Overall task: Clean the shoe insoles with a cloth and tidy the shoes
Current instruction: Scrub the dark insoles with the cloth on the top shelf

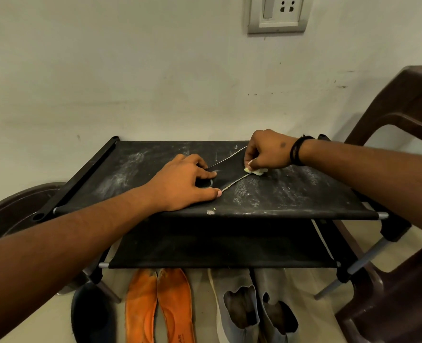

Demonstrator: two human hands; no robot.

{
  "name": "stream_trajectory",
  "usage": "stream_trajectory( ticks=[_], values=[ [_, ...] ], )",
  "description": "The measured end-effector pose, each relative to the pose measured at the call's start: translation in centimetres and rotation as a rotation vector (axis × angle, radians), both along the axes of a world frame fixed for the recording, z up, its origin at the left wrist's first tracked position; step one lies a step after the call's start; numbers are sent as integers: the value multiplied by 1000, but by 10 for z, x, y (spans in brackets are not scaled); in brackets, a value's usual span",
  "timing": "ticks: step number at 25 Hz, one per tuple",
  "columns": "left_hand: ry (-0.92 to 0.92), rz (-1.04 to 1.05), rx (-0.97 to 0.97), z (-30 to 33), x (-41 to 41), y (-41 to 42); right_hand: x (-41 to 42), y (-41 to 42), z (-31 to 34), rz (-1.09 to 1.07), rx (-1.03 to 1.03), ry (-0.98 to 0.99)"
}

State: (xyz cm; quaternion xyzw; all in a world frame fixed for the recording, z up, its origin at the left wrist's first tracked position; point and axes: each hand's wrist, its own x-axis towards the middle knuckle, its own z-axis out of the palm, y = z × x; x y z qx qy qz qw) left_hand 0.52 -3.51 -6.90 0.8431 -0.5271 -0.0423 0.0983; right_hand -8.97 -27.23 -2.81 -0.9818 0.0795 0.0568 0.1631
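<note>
A black insole (229, 169) with a pale edge lies flat on the dusty top shelf of a black shoe rack (291, 194). My left hand (185, 179) rests on the insole's near end, fingers spread and pressing it down. My right hand (266, 152) pinches a small pale yellow cloth (257, 171) against the insole's right edge. On the floor below, two orange insoles (160, 308) lie side by side. A pair of grey slip-on shoes (254, 305) stands to their right. A dark insole or shoe (91, 315) lies at the left, partly behind my forearm.
The rack stands against a white wall with a switch and socket plate (278, 13). A brown plastic chair (397, 169) crowds the right side. A round brown stool or tub (17, 209) sits at the left. A lower black shelf (217, 246) hangs under the top one.
</note>
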Motion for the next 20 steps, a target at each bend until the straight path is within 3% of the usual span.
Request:
stream_trajectory(
  ticks=[3, 6, 10, 15, 20],
  values=[
    [2, 6, -2, 0, 1, 0, 2, -11, 6, -134, 141, -106],
    [21, 8, -19, 0, 0, 1, 9, -14, -7, -308, -28, -272],
    [29, 17, -75, -1, 1, 0, 23, 30, -29, -208, -210, -262],
    [1, -20, -118, -1, -1, 1, 30, 58, -31, -26, -21, -251],
    [6, -43, -116, 1, -2, 0, 22, 56, -4, 116, -24, -18]
  ],
)
